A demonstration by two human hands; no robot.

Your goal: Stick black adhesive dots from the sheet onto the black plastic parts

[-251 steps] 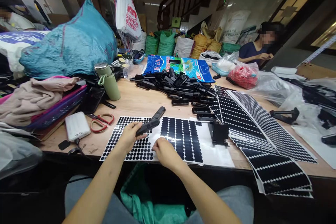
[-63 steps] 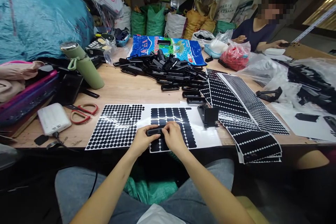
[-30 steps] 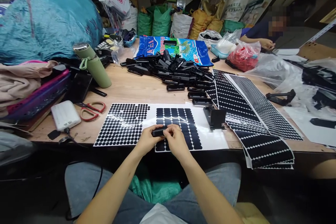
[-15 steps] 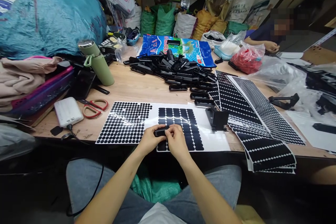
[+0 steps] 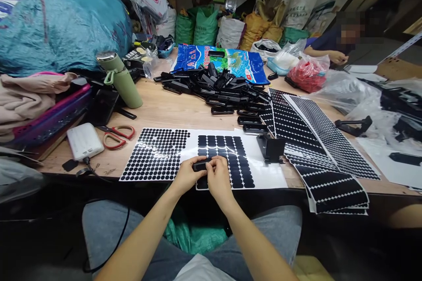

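Both my hands meet over the sticker sheets at the table's front edge. My left hand (image 5: 186, 174) is closed round the left end of a small black plastic part (image 5: 199, 165). The fingers of my right hand (image 5: 218, 175) pinch its right end; my fingertips cover some of it. Beneath them lies a white sheet of black oblong stickers (image 5: 235, 158). To the left is a sheet of round black stickers (image 5: 154, 153), with some gaps in its upper right. A black bracket-like stand (image 5: 273, 149) sits on the white sheet to the right.
Behind lies a heap of black plastic parts (image 5: 214, 85). Red-handled scissors (image 5: 118, 136), a white power bank (image 5: 85, 141) and a green bottle (image 5: 123, 81) stand left. More sticker strips (image 5: 296, 136) hang over the front edge at right. A person's hand (image 5: 338, 57) shows far right.
My right hand has shifted slightly left along the black part. Both hands still hold it; the view has moved a little.
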